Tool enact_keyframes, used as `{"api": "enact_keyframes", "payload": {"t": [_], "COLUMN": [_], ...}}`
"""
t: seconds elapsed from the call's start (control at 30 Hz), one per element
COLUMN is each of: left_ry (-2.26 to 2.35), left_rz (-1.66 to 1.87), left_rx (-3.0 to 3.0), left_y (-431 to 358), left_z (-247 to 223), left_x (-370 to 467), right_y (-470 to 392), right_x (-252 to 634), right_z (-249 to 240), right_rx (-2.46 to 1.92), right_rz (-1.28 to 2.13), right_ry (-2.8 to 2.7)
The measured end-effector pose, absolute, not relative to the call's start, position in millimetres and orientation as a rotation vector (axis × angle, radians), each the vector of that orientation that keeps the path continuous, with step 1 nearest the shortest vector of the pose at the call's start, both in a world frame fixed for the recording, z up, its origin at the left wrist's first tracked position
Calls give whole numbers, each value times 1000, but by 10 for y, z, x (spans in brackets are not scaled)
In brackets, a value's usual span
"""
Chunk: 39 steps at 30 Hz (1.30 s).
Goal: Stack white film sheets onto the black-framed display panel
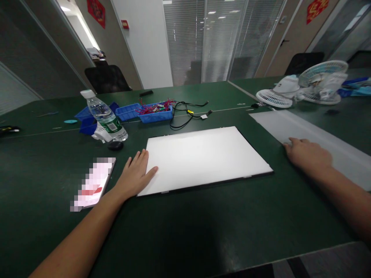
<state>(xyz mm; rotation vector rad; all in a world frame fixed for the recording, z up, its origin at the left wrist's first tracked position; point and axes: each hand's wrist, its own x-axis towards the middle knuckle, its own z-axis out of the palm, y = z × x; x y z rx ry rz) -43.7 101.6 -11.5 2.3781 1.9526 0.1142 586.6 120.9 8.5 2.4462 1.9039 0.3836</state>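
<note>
A white rectangular panel with thin dark edges (pixel 203 160) lies flat on the green table (pixel 174 231). My left hand (pixel 136 173) rests at the panel's left edge, fingers spread and thumb over its surface. To the right, my right hand (pixel 308 156) touches the left edge of a translucent whitish sheet (pixel 327 139) lying on the table. Its fingertips are bent down at the sheet, and whether they pinch it is hard to see. Beside my left forearm lies a phone (pixel 95 181) with a blurred screen.
A water bottle (pixel 106 117) leans at the left behind a black mouse (pixel 115 145). Blue trays (pixel 156 116) hold red wires, with black cables (pixel 185 119) beside them. White fan parts (pixel 290 90) lie at the back right.
</note>
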Motion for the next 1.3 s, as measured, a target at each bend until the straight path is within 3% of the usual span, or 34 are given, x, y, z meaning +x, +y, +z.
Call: {"api": "enact_keyframes", "payload": {"t": [0.3, 0.5, 0.7, 1.3], "left_ry": [1986, 2018, 2018, 1997], "left_rz": [150, 116, 178, 105], "left_rx": [2349, 2288, 2271, 2317], "left_y": [992, 949, 920, 973], "left_z": [-91, -32, -47, -58], "left_x": [-375, -281, -245, -301], "right_y": [1111, 956, 926, 738], "right_x": [5460, 4893, 4478, 4172], "right_z": [358, 370, 156, 64], "right_rx": [2386, 1837, 1292, 928], "right_rz": [432, 626, 548, 155], "right_ry": [1935, 2688, 3172, 3393]}}
